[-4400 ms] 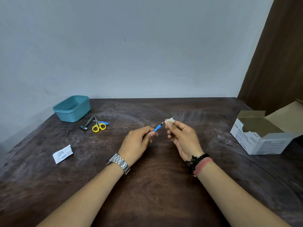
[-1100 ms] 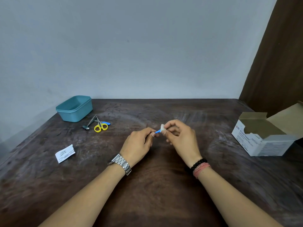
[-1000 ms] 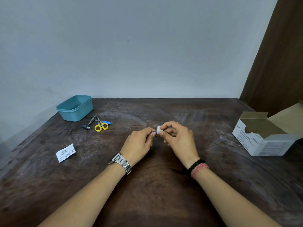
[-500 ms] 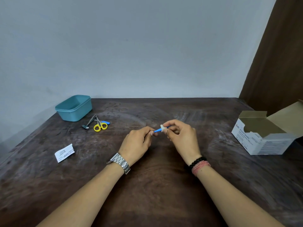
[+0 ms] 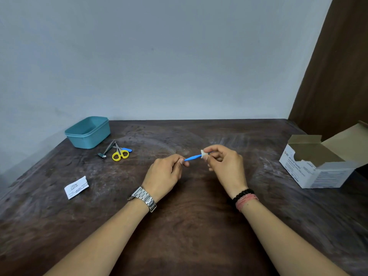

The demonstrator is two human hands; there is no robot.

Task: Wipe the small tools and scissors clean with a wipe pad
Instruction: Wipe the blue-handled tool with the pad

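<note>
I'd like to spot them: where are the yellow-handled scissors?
The yellow-handled scissors lie far left on the table, beside the nail clipper, just in front of the teal tub.

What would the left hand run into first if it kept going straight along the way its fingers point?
Most likely the right hand: the left hand points up-right along the blue tool, whose far end the right hand pinches in the wipe pad.
</note>
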